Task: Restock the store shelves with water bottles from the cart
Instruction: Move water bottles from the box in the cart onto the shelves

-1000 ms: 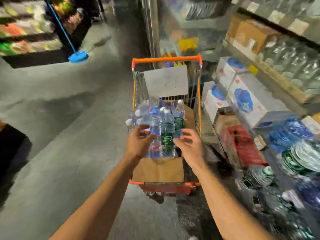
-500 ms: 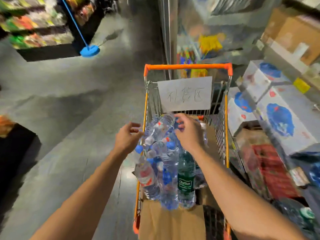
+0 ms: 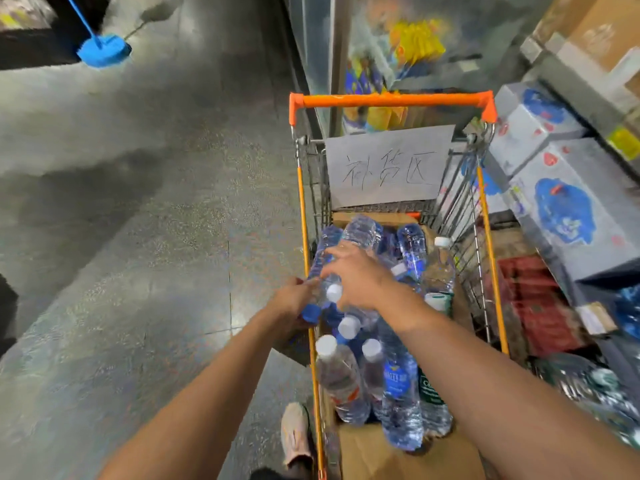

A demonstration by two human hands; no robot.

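Observation:
A wire cart [image 3: 391, 100] with an orange handle and a paper sign [image 3: 388, 166] stands in front of me, holding several clear water bottles [image 3: 401, 386] with white or blue caps. At the cart's left rim my left hand [image 3: 294, 299] grips a blue-capped bottle [image 3: 327, 244] near its neck. My right hand [image 3: 356, 275] reaches across the pile, and its fingers curl over a white-capped bottle [image 3: 334, 292] right beside the left hand. The bottle bodies under the palm are hidden.
To the right of the cart are shelves with white and blue boxes [image 3: 561, 216], a red crate [image 3: 533, 299] and more bottles [image 3: 606, 386] low down. Cardboard [image 3: 391, 455] lines the cart's near end. A blue mop [image 3: 104, 51] leans at the far left. My shoe [image 3: 294, 434] is beside the cart.
I have come closer to the cart. My left hand went from beside the rim onto the blue-capped bottle. My right hand came down and to the left, over the pile.

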